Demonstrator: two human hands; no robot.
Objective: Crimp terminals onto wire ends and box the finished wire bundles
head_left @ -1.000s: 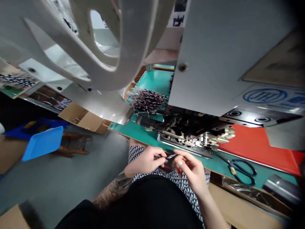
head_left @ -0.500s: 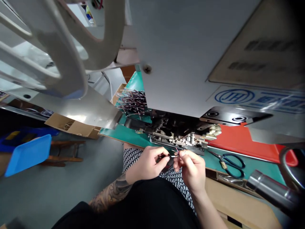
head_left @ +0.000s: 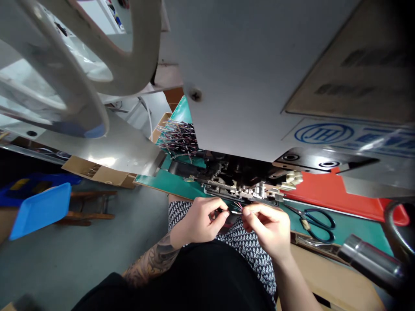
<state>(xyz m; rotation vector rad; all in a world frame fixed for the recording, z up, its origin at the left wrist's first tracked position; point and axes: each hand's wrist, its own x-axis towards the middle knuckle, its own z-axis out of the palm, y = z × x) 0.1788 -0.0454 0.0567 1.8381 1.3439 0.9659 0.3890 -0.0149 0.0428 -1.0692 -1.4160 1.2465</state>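
My left hand (head_left: 204,219) is closed in a pinch on a thin dark wire cable (head_left: 235,212), just in front of the machine's lower edge. The cable's pale end reaches across to my right hand (head_left: 269,229), whose thumb and forefinger pinch it too. A few fine coloured strands fan up between the two hands. Straight above them sits the metal working part of the machine (head_left: 240,188). How much of the cable lies inside my fingers is hidden.
A heap of cut wires (head_left: 178,137) lies on the green mat at the back left. Dark-handled scissors (head_left: 316,222) and a red tray (head_left: 320,188) are to the right. The grey machine head (head_left: 240,77) hangs overhead. A blue stool (head_left: 42,211) stands on the floor at left.
My right hand has shifted slightly right and turned, its fingers still on the cable end. The left hand has barely moved. The coloured strands now show more spread.
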